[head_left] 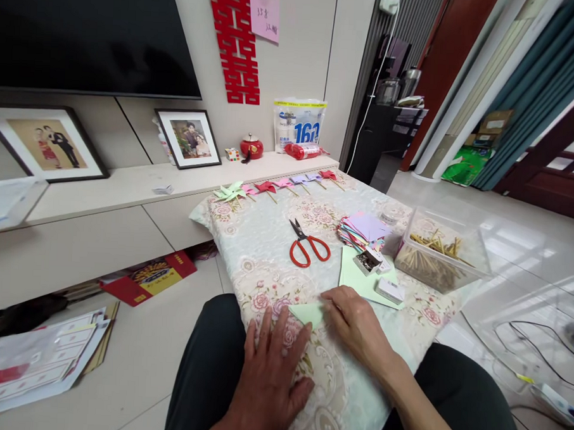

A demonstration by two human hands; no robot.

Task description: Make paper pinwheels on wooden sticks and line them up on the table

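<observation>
I see my left hand [273, 366] flat, fingers spread, and my right hand [356, 326] loosely open, both pressing the folded pale-green paper square [307, 313].

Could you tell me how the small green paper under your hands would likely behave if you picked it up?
The green paper looks thin and folded flat, so probably light and floppy. Both the left hand and right hand press it, suggesting it slides or springs open easily.

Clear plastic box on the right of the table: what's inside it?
The clear plastic box holds a heap of thin wooden sticks. Whatever lies beneath the heap is covered.
</observation>
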